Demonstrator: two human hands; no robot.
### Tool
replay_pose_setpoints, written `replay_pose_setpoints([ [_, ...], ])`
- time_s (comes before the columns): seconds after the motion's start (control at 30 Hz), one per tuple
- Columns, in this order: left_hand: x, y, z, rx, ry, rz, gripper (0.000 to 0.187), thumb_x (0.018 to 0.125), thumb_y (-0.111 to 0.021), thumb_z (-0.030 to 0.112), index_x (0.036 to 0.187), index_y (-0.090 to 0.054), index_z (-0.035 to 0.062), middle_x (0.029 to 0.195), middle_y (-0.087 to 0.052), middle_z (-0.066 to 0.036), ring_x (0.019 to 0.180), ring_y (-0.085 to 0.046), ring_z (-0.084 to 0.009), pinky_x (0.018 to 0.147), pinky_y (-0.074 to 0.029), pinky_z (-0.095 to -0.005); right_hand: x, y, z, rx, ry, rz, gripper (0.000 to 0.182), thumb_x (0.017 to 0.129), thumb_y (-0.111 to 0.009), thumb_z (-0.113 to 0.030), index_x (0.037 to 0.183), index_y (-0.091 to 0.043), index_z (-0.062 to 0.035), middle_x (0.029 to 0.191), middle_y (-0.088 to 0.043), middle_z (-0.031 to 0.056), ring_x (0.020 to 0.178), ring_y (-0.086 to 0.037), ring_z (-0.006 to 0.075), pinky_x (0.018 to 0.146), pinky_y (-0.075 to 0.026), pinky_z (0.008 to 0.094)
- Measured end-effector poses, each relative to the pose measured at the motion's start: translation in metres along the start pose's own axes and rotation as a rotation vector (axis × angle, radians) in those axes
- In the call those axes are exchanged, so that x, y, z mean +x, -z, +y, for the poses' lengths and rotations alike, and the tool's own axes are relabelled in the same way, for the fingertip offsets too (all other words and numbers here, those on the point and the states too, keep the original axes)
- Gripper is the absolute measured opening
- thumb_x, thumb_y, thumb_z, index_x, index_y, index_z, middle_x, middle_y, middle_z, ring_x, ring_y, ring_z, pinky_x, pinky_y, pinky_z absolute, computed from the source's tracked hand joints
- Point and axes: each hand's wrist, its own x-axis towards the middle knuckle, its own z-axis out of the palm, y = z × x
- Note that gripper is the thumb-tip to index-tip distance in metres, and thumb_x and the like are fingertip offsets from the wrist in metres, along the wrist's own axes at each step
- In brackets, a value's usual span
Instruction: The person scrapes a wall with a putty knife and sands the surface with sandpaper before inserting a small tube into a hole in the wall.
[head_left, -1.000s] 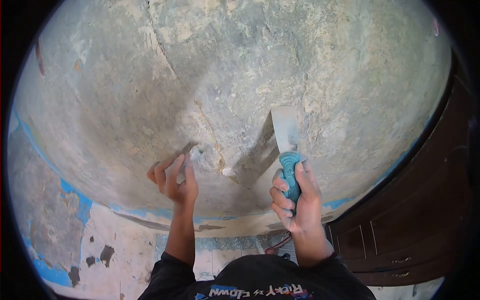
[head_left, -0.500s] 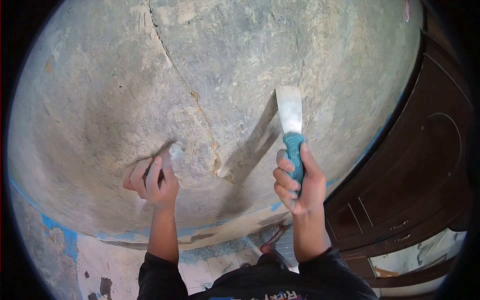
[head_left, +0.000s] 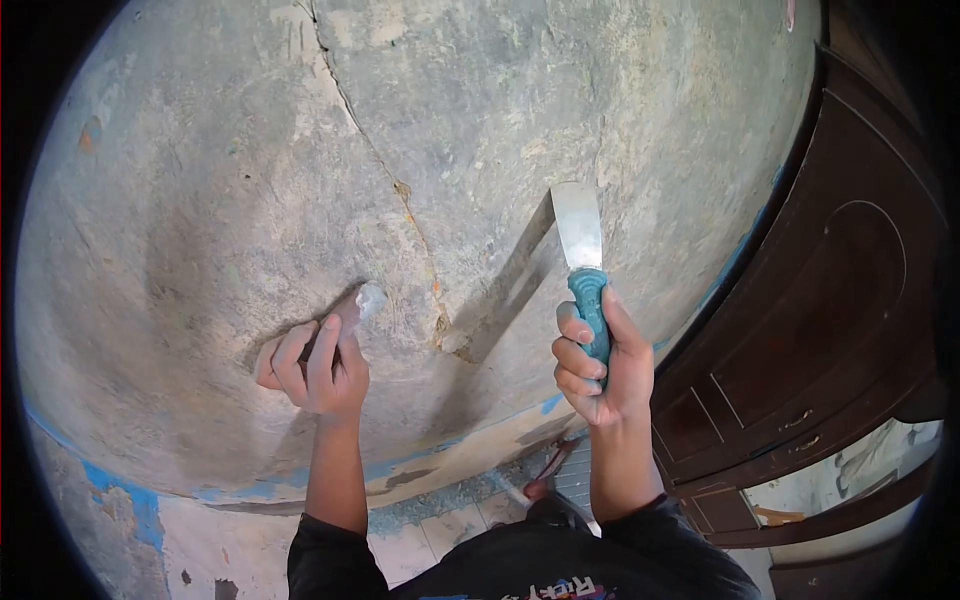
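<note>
My right hand (head_left: 608,360) is wrapped around the teal handle of a putty knife (head_left: 578,230), thumb along the handle's side. Its metal blade points up in front of the grey plastered wall (head_left: 500,120) and casts a long shadow to the left. My left hand (head_left: 318,372) pinches a small pinkish-brown piece with a pale grey end (head_left: 370,300) close against the wall; its exact kind I cannot tell. A crack (head_left: 402,190) runs down the wall between the hands, ending in a chipped, orange-tinged spot (head_left: 441,325).
Dark brown wooden furniture (head_left: 790,330) with panels and handles stands at the right. Blue paint patches (head_left: 145,510) edge the wall's lower part. Below are pale floor tiles (head_left: 440,535) with debris along the wall's foot. A reddish object (head_left: 540,488) is near my body.
My left hand has shifted slightly right along the wall with the small piece. My right hand still holds the putty knife up, nearly unmoved. The whole view has turned a little.
</note>
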Motion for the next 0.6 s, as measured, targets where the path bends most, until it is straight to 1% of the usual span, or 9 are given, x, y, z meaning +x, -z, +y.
replay_pose_setpoints([
  [0.07, -0.002, -0.002, -0.001, -0.027, 0.007, 0.018, 0.027, 0.082, -0.077, 0.002, 0.102, -0.072, 0.0204, 0.104, -0.057, 0.000, 0.101, -0.046, -0.0250, 0.086, -0.039, -0.0387, 0.004, -0.006, -0.001, -0.004, 0.020, -0.028, 0.017, 0.108, -0.045, -0.031, 0.123, -0.044, -0.0217, 0.083, -0.050, 0.0047, 0.049, -0.035, 0.0058, 0.037, -0.027, 0.0183],
  [0.17, -0.001, 0.000, 0.000, -0.020, -0.005, -0.012, 0.027, 0.082, -0.077, 0.001, 0.101, -0.072, 0.0199, 0.104, -0.058, 0.000, 0.101, -0.046, -0.0248, 0.086, -0.039, -0.0386, 0.006, -0.015, 0.000, -0.078, 0.070, 0.014, 0.018, 0.109, -0.044, -0.030, 0.125, -0.044, -0.0226, 0.082, -0.049, 0.0046, 0.049, -0.035, 0.0058, 0.038, -0.026, 0.0185],
  [0.27, -0.002, 0.000, -0.001, -0.013, -0.005, -0.008, 0.027, 0.082, -0.076, 0.001, 0.101, -0.071, 0.0194, 0.104, -0.058, 0.000, 0.100, -0.046, -0.0250, 0.086, -0.039, -0.0385, -0.005, -0.009, 0.003, -0.080, 0.039, 0.071, 0.020, 0.109, -0.043, -0.030, 0.128, -0.043, -0.0235, 0.082, -0.048, 0.0046, 0.049, -0.034, 0.0056, 0.038, -0.026, 0.0185],
  [0.37, 0.000, 0.000, -0.001, -0.004, -0.028, -0.001, 0.027, 0.082, -0.076, 0.002, 0.102, -0.071, 0.0192, 0.104, -0.057, 0.000, 0.100, -0.046, -0.0249, 0.086, -0.039, -0.0383, -0.006, -0.017, 0.005, -0.136, 0.083, 0.057, 0.023, 0.109, -0.042, -0.030, 0.131, -0.042, -0.0244, 0.082, -0.048, 0.0045, 0.049, -0.034, 0.0054, 0.038, -0.025, 0.0179],
  [0.47, -0.002, 0.000, -0.001, -0.010, -0.016, -0.015, 0.026, 0.083, -0.076, 0.002, 0.102, -0.071, 0.0191, 0.104, -0.058, 0.000, 0.100, -0.046, -0.0246, 0.086, -0.039, -0.0387, -0.005, -0.013, 0.003, -0.136, 0.073, 0.101, 0.024, 0.109, -0.042, -0.030, 0.132, -0.042, -0.0251, 0.082, -0.048, 0.0046, 0.049, -0.034, 0.0052, 0.038, -0.025, 0.0175],
  [0.57, -0.003, 0.001, -0.001, -0.007, -0.012, -0.025, 0.025, 0.084, -0.076, 0.003, 0.102, -0.072, 0.0187, 0.103, -0.059, 0.000, 0.100, -0.046, -0.0242, 0.086, -0.039, -0.0393, -0.006, 0.000, 0.004, -0.130, 0.065, 0.018, 0.028, 0.109, -0.042, -0.031, 0.136, -0.041, -0.0267, 0.083, -0.048, 0.0048, 0.050, -0.035, 0.0058, 0.039, -0.029, 0.0171],
  [0.6, -0.001, 0.000, -0.002, -0.009, -0.020, -0.012, 0.025, 0.084, -0.076, 0.003, 0.103, -0.072, 0.0185, 0.103, -0.059, 0.000, 0.100, -0.047, -0.0240, 0.086, -0.039, -0.0394, -0.003, -0.003, 0.003, -0.135, 0.071, 0.020, 0.029, 0.109, -0.042, -0.031, 0.138, -0.040, -0.0273, 0.083, -0.048, 0.0048, 0.050, -0.035, 0.0057, 0.039, -0.028, 0.0169],
])
